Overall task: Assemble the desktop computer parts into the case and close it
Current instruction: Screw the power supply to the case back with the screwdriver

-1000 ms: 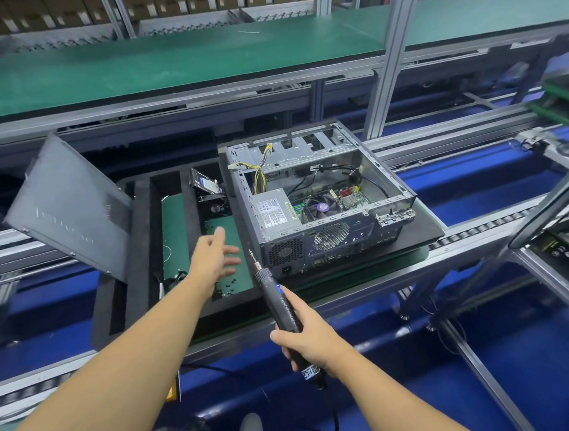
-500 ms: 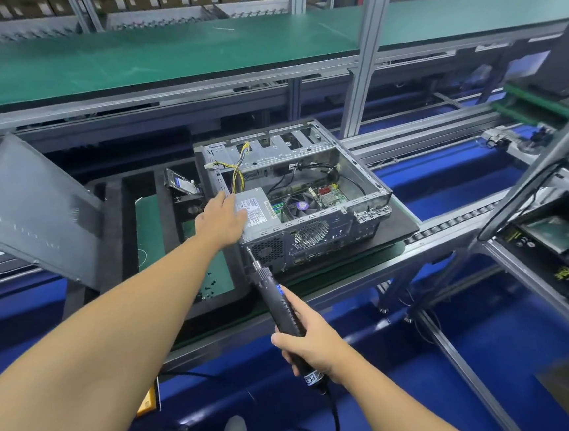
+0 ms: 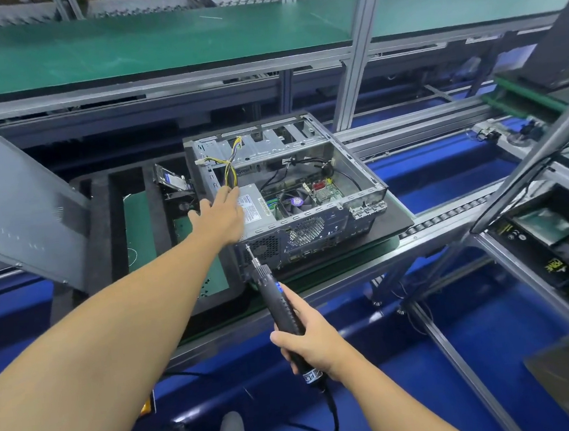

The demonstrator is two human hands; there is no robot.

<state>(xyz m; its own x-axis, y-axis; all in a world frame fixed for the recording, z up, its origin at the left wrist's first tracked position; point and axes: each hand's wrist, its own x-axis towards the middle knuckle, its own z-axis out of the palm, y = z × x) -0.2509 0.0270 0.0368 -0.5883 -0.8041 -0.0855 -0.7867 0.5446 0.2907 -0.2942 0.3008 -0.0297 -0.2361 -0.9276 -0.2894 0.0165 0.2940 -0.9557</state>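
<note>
- The green tabletop (image 3: 158, 44) ran across the far side, above the conveyor line.
- A grey side panel (image 3: 24, 210) leaned tilted at the left, its lower edge against the black carrier tray (image 3: 104, 238).
- The carrier tray sat on the conveyor's rails, and a green mat (image 3: 139, 228) lay in one of its recesses.
- The computer case (image 3: 312, 230) lay on its side at the right end of the tray. Its open side faced up and its rear vents faced the person.
- The left hand (image 3: 221, 215) was stretched out flat with straight fingers over the case's near-left corner. Its fingertips were at the foot of the yellow-and-black cables (image 3: 230, 166), and I could not tell whether they touched them.
- An electric screwdriver (image 3: 276, 298) pointed up and away, with its bit just short of the case's lower-left rear corner. Its cord trailed down below the right hand.
- The power supply (image 3: 253, 214) sat in the case's near-left corner, partly under the left hand.
- The right hand (image 3: 310, 345) was wrapped around the screwdriver's lower body.
- A hard drive (image 3: 171, 178) stood tilted in a tray slot just left of the case.
- The CPU fan (image 3: 294, 201) sat on the motherboard (image 3: 324, 191), right of the power supply.
</note>
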